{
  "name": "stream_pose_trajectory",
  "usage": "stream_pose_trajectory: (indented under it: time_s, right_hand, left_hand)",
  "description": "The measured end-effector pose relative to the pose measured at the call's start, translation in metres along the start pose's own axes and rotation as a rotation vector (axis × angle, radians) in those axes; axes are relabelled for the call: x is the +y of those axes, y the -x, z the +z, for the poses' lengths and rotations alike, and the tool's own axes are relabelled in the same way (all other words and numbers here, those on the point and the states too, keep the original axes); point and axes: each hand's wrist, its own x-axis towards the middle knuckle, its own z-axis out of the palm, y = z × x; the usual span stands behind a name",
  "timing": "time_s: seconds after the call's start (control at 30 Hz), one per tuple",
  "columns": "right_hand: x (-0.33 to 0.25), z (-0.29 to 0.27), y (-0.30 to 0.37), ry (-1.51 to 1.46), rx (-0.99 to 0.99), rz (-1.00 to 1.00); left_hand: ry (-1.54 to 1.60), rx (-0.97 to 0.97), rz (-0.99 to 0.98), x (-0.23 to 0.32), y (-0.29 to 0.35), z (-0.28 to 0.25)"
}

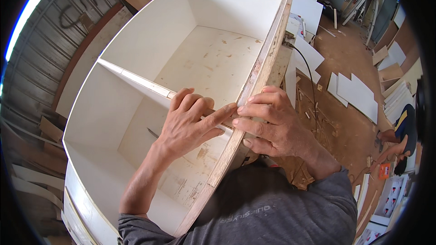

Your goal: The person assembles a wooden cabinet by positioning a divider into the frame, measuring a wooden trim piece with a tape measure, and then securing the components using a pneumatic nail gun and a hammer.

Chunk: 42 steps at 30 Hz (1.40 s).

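A large white box-shaped cabinet frame (pixel 150 11) lies before me, split by a white divider (pixel 129 78) with a bare wooden edge. A pale wooden strip (pixel 276 41) runs along its near right side. My left hand (pixel 193 120) straddles the divider close to where it meets the strip. Its fingers curl over the divider's edge, while the index finger stretches to the strip. My right hand (pixel 274 124) wraps its fingers over the strip from the outer side, with fingertips at the same joint. Anything small beneath the fingertips is hidden.
Inside the near compartment lies a thin dark pointed object (pixel 153 132). A black cable (pixel 311 75) hangs outside the cabinet. White panels (pixel 354 93) and scraps lie on the brown floor at right. Another person (pixel 402 140) crouches by an orange box (pixel 385 171). Corrugated metal wall (pixel 41 41) stands left.
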Motion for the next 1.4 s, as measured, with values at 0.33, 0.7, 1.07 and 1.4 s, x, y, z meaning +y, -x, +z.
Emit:
stream_pose_trajectory:
  time_s: [0.33, 0.7, 1.07, 1.4]
  right_hand:
    - [0.002, 0.002, 0.009, -0.001, -0.008, 0.001]
    - [0.038, -0.012, -0.002, -0.115, 0.145, 0.092]
    - [0.222, -0.033, -0.152, 0.306, -0.836, 0.752]
    - [0.256, -0.036, -0.150, 0.347, -0.986, 0.901]
  left_hand:
    - [0.018, -0.024, -0.057, 0.008, -0.007, -0.006]
    - [0.027, -0.056, -0.083, 0.010, -0.004, -0.012]
    - [0.064, -0.082, -0.087, 0.008, -0.005, -0.012]
    - [0.064, -0.012, -0.098, 0.005, 0.000, -0.001]
